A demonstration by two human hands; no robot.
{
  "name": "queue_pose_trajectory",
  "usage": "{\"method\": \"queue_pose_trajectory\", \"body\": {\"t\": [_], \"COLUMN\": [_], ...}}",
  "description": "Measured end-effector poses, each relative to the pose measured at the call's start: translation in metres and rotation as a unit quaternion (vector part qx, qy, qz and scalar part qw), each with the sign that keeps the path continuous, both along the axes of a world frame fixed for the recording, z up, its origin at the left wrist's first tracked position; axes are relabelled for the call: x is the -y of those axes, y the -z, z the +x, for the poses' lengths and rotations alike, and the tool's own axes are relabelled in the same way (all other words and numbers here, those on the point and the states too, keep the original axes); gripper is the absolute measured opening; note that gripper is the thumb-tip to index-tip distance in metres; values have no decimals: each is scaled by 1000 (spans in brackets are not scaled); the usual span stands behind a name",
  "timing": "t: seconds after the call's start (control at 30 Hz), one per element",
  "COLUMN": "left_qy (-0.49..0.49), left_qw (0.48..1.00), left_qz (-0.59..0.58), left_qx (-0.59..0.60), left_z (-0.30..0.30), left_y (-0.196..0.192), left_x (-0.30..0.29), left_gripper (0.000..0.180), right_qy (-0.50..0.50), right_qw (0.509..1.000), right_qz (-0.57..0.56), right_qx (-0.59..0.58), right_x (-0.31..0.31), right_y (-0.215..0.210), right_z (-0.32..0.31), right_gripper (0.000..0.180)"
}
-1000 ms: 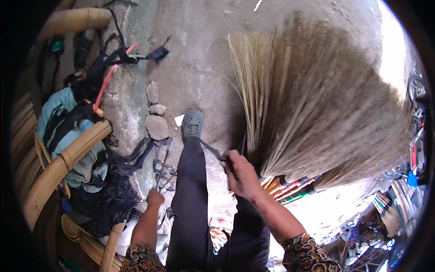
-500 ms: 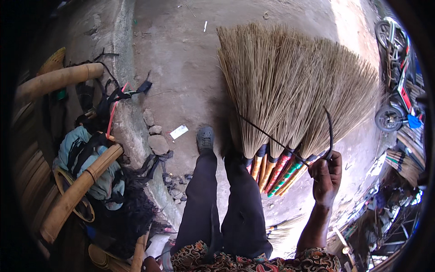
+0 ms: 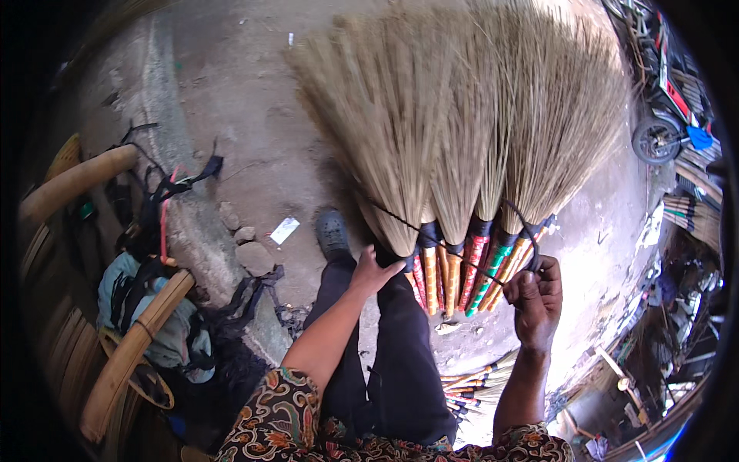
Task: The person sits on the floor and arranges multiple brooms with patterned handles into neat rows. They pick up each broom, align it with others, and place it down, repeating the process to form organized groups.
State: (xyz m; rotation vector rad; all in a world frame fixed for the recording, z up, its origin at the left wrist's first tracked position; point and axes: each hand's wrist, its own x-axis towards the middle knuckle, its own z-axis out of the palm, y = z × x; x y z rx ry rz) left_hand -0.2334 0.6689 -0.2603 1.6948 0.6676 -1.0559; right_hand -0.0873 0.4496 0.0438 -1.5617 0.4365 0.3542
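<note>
A bundle of grass brooms point(image 3: 462, 115) stands before me, their bristles fanned upward and their handles point(image 3: 462, 281) wrapped in red, gold and green. My left hand point(image 3: 376, 271) is at the dark neck of the leftmost broom, thumb against it and fingers partly hidden; it seems to grip there. At the right side of the bundle, my right hand point(image 3: 536, 300) is closed on a thin black strap point(image 3: 396, 219). The strap runs slanting across the front of the brooms, and another length of it curves up over the right-hand brooms.
On the left are bamboo poles point(image 3: 138, 350), a pale blue cloth point(image 3: 123, 285) and black strips. Stones point(image 3: 254, 258) and a white paper point(image 3: 285, 230) lie by the low concrete edge. More brooms point(image 3: 469, 385) lie below; a motorcycle point(image 3: 668, 115) stands at the far right.
My left hand has come up from the lower left to the leftmost broom's neck. The strap's loose end, which stuck up from my right hand, now bends over the brooms. The view has shifted.
</note>
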Motion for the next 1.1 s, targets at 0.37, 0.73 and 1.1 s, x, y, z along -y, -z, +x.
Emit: {"method": "queue_pose_trajectory", "body": {"t": [0.37,0.73,1.1], "left_qy": [-132,-302,-421], "left_qw": [974,950,885], "left_qz": [-140,-49,-200], "left_qx": [116,-64,4], "left_z": [-24,43,52], "left_y": [81,187,200], "left_x": [72,-25,-30], "left_gripper": [70,41,27], "right_qy": [50,136,184], "right_qw": [996,991,980], "right_qz": [46,-3,-45], "right_qx": [-49,-12,69], "right_x": [26,28,71], "right_y": [32,45,-3], "right_z": [-32,-55,-80], "right_gripper": [20,27,22]}}
